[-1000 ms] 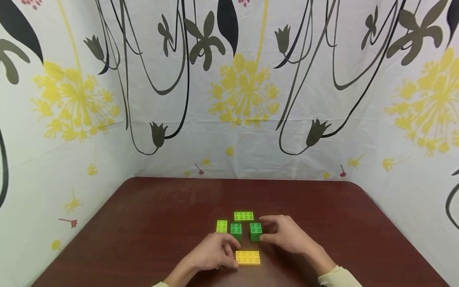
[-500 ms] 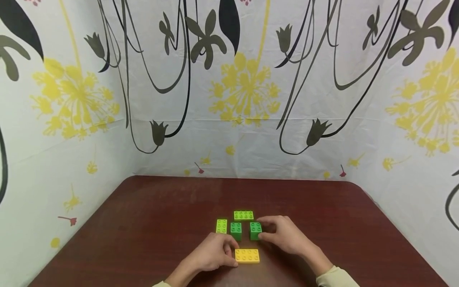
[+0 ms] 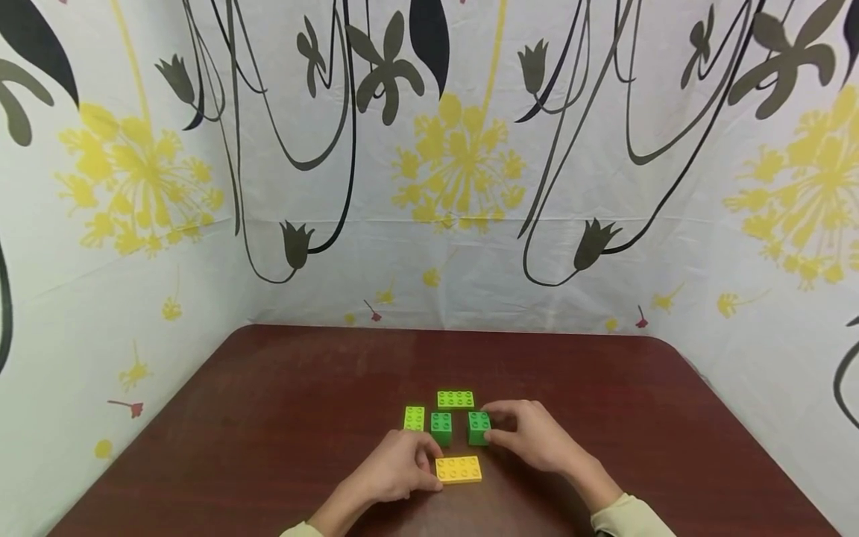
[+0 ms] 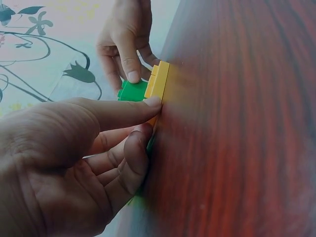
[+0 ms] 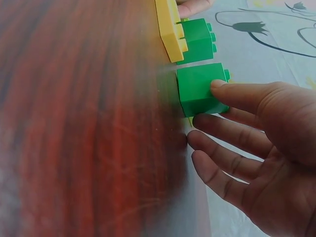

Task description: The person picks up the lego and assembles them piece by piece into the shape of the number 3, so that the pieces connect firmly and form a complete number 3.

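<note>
Pinching the yellow brick (image 3: 458, 470) by its closest end in the left hand (image 3: 401, 466), gripping the closest green block (image 3: 479, 429) in the right hand (image 3: 537, 438). Probably handling light, stiff, kinda slick, so favoring opposite sides for grip.

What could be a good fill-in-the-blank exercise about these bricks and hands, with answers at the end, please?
1. The person's left hand holds the ____ brick.
2. The thumb of the person's ____ hand rests on a dark green brick.
3. Including the two light green bricks, the head view shows ____ bricks on the table.

Missing words: yellow; right; five.
</note>
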`<act>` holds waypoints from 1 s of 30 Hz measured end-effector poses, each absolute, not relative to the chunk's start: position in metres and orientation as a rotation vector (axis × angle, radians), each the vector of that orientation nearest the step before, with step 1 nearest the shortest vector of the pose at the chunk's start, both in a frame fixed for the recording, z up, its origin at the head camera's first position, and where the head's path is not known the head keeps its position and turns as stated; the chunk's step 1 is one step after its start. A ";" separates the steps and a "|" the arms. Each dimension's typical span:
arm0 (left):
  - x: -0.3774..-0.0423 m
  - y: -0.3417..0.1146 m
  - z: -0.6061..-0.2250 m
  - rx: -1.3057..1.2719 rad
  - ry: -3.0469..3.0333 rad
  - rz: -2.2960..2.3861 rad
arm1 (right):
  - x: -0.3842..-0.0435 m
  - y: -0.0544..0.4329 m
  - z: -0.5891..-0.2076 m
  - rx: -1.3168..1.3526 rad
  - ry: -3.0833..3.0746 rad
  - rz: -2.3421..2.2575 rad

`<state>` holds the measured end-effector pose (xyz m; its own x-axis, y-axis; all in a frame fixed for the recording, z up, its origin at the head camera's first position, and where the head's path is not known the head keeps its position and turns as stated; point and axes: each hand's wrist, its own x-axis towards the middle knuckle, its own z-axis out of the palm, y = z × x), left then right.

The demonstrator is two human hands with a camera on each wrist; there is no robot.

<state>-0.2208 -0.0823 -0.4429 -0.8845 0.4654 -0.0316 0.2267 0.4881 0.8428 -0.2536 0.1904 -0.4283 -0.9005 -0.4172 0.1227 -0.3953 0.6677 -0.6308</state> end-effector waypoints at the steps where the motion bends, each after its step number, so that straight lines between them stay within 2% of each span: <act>1: -0.221 -0.082 -0.443 0.586 2.482 1.345 | -0.254 0.190 -0.428 -0.691 2.840 -1.061; 18: -0.221 -0.081 -0.444 0.566 2.524 1.335 | -0.252 0.195 -0.419 -0.674 2.759 -1.087; 30: -0.220 -0.082 -0.444 0.548 2.505 1.352 | -0.251 0.199 -0.416 -0.791 2.673 -1.127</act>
